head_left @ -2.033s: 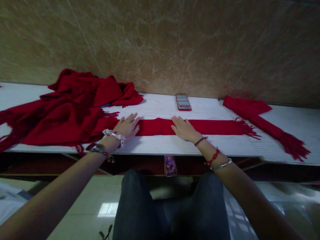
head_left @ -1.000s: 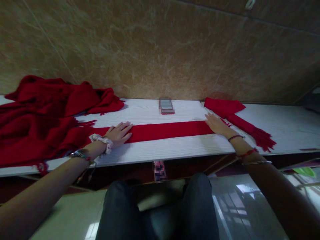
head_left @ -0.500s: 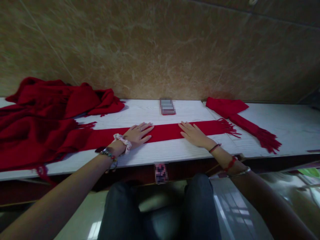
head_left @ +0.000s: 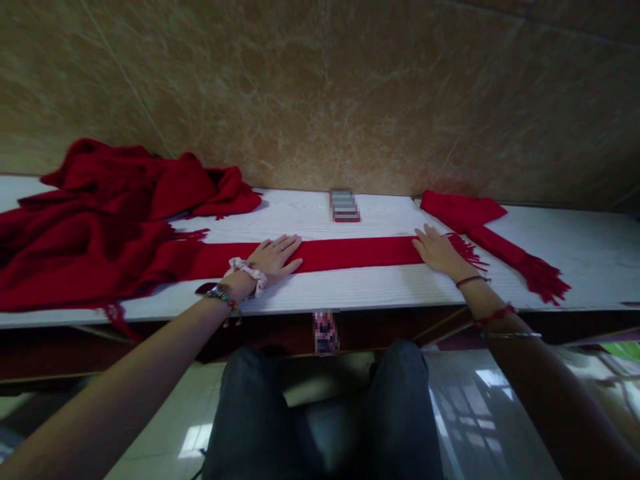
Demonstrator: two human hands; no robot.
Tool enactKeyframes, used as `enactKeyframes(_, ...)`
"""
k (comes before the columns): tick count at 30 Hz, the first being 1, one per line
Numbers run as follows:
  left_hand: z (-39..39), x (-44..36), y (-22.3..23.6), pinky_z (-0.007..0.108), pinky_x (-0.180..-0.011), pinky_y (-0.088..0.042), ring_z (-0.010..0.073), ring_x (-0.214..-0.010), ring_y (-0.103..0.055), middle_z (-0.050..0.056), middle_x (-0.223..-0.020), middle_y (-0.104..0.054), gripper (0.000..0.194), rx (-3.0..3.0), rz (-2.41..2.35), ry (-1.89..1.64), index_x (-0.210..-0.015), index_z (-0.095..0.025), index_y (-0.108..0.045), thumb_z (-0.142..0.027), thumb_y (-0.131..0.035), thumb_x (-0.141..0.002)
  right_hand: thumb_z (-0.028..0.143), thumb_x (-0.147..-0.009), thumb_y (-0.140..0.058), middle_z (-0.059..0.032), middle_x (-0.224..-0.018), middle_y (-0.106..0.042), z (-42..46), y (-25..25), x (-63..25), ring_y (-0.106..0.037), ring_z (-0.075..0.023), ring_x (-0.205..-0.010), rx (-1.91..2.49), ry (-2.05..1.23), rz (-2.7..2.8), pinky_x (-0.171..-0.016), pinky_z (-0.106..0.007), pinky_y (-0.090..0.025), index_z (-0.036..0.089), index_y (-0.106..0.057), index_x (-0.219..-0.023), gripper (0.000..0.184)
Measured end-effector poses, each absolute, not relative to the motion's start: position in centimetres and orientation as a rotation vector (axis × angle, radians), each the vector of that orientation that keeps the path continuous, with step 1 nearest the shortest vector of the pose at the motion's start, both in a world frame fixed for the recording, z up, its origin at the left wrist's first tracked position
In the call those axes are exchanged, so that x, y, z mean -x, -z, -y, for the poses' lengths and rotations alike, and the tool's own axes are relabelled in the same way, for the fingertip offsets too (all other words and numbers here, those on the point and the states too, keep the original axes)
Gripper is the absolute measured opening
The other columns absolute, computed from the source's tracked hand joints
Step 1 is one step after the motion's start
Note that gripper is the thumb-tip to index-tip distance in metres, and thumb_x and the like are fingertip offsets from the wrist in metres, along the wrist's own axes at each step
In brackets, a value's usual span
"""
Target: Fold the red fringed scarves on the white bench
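Observation:
A long red scarf (head_left: 357, 255) lies flat as a narrow strip along the white table, its fringe at the right end. My left hand (head_left: 275, 260) rests palm down on the strip with fingers stretched out. Close to the fringe, my right hand (head_left: 437, 253) also lies flat on it, fingers spread. Neither hand grips the cloth. Leftward the strip runs into a heap of red scarves (head_left: 95, 247); where it begins there I cannot tell. Another red scarf (head_left: 493, 237), folded and bent at an angle, lies beyond my right hand.
The narrow white table (head_left: 370, 293) stands against a brown marbled wall (head_left: 300, 93). A blurred-out rectangular object (head_left: 344, 205) sits near the wall. Another blurred-out item (head_left: 326, 333) is just below the table's front edge. My knees (head_left: 400, 387) are close to that edge.
My right hand has slid right along the scarf toward its fringe. My left hand stays in about the same place on the strip. The view has shifted slightly.

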State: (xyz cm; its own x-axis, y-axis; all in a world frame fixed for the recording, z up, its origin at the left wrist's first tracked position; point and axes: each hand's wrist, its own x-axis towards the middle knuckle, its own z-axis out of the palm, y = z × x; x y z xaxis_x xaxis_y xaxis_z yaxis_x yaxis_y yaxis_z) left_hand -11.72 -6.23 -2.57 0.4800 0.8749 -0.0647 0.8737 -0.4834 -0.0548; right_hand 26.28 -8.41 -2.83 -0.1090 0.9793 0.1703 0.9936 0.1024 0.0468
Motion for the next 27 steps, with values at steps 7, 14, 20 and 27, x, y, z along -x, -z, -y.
enactKeyframes(7,6.1,11.9,2.9,0.042,-0.107,-0.022,0.0221,-0.133,-0.024,0.005,-0.145,-0.027,0.058,2.68,1.57,-0.057,-0.14,-0.014,-0.027,-0.043,-0.024,-0.09,0.037,-0.092,-0.029,-0.0178,-0.143,-0.03,7.7,1.4,-11.3,-0.025,-0.0259,-0.133,1.435,-0.057,2.577,-0.105,-0.046,-0.024,0.008,-0.039,-0.133,0.051)
enactKeyframes(14,6.0,12.1,3.2,0.042,-0.106,-0.022,0.022,-0.133,-0.025,0.007,-0.144,-0.03,0.058,2.696,1.55,-0.031,-0.139,-0.013,-0.028,-0.043,-0.024,-0.09,0.035,-0.092,-0.027,-0.0125,-0.145,-0.029,7.8,3.4,-10.8,-0.023,-0.0236,-0.134,1.425,-0.066,2.649,-0.106,-0.048,-0.022,0.013,-0.033,-0.137,0.051)
enactKeyframes(20,6.0,11.9,3.0,0.043,-0.106,-0.022,0.0221,-0.133,-0.024,0.005,-0.145,-0.028,0.059,2.705,1.567,-0.025,-0.14,-0.014,-0.027,-0.043,-0.024,-0.089,0.032,-0.091,-0.027,-0.0113,-0.144,-0.032,6.6,4.7,-21.1,-0.028,-0.0238,-0.132,1.737,0.024,2.476,-0.103,-0.048,-0.028,0.015,-0.035,-0.136,0.048)
enactKeyframes(27,5.9,12.0,2.5,0.045,-0.106,-0.022,0.0241,-0.133,-0.023,0.008,-0.145,-0.027,0.059,2.703,1.61,-0.107,-0.14,-0.013,-0.025,-0.041,-0.024,-0.089,0.022,-0.086,-0.036,-0.0185,-0.126,-0.053,6.5,2.3,-31.9,-0.046,-0.0249,-0.12,2.037,0.233,2.082,-0.1,-0.043,-0.035,0.006,-0.053,-0.12,0.041)
